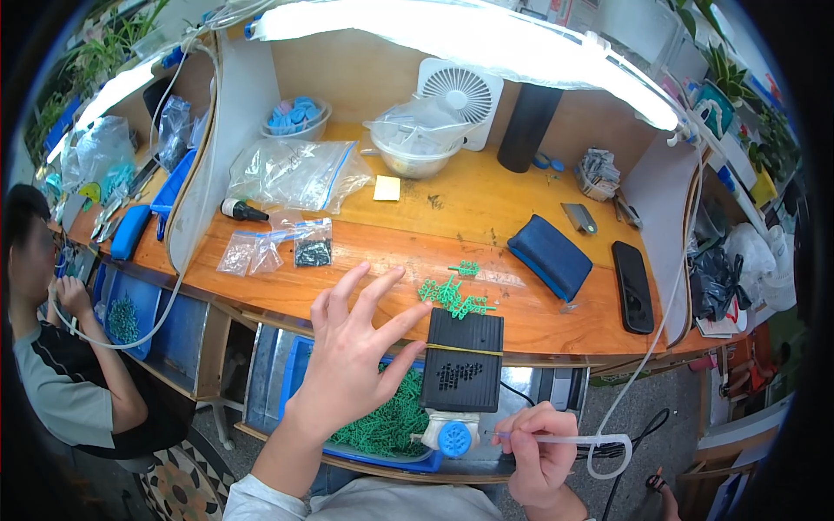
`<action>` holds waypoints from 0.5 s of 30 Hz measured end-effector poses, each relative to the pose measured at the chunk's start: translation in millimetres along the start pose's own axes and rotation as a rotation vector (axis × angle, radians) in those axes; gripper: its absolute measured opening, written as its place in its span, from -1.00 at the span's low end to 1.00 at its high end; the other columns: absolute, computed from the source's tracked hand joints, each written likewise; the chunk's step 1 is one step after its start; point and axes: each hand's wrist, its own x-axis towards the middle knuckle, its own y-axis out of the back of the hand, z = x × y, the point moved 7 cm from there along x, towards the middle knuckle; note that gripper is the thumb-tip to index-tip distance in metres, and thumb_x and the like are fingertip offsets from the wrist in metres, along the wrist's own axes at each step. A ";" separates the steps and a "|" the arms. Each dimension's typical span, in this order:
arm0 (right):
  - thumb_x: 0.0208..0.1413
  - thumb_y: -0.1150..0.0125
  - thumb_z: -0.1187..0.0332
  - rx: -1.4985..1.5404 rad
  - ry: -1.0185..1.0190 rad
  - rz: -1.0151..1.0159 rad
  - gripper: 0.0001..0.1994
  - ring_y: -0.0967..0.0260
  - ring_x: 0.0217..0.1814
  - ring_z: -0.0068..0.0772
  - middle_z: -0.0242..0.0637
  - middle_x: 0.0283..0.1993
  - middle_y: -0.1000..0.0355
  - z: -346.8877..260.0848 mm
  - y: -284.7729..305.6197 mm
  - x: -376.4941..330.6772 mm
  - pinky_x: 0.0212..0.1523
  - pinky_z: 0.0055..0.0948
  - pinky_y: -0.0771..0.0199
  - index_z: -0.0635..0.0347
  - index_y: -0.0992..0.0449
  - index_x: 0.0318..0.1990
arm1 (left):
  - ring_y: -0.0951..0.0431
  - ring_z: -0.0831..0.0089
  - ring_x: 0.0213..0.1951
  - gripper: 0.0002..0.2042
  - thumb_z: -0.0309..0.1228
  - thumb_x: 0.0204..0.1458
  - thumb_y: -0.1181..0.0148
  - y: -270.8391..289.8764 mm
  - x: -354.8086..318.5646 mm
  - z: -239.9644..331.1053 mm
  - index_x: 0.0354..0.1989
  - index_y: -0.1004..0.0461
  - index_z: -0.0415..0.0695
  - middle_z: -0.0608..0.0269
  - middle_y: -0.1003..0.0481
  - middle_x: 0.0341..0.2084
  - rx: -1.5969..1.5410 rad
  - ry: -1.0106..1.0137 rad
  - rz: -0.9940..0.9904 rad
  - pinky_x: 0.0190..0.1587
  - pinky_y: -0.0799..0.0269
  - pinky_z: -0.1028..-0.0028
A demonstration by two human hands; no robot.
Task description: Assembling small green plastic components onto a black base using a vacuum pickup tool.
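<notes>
My left hand (352, 347) is open, fingers spread, over the bench edge beside a black box (464, 391). A yellow rubber band (469, 350) goes round the box, and small black pieces (459, 375) lie on its top. Just beyond the box are several green branched plastic pieces (452, 298) on the bench. My right hand (540, 447) grips a thin pen-like tool (556, 439) with a whitish tube (612, 458) looping from its back end. Its tip points toward a white container with a blue round cap (454, 438). Under my left wrist, a blue tray (426, 462) holds many green pieces (387, 425).
Small bags (252, 252), a dark bottle (243, 209) and a large clear bag (295, 171) lie left on the bench (400, 234). A blue pouch (551, 256) and phone (632, 286) lie right. A fan (460, 95) stands behind. A person (65, 365) sits at left.
</notes>
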 end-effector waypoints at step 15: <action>0.29 0.04 0.58 0.002 0.006 -0.004 -0.93 -0.26 -0.44 -0.46 -0.19 -0.38 -0.26 2.0 0.7 0.2 -0.30 -0.30 -0.51 0.29 -0.25 -0.13 | -0.22 0.03 0.33 -0.72 -0.32 0.04 -0.34 -7.6 -2.0 -4.2 -0.04 -0.65 0.05 0.23 -0.42 0.23 -0.058 -0.014 0.011 0.30 -0.03 0.09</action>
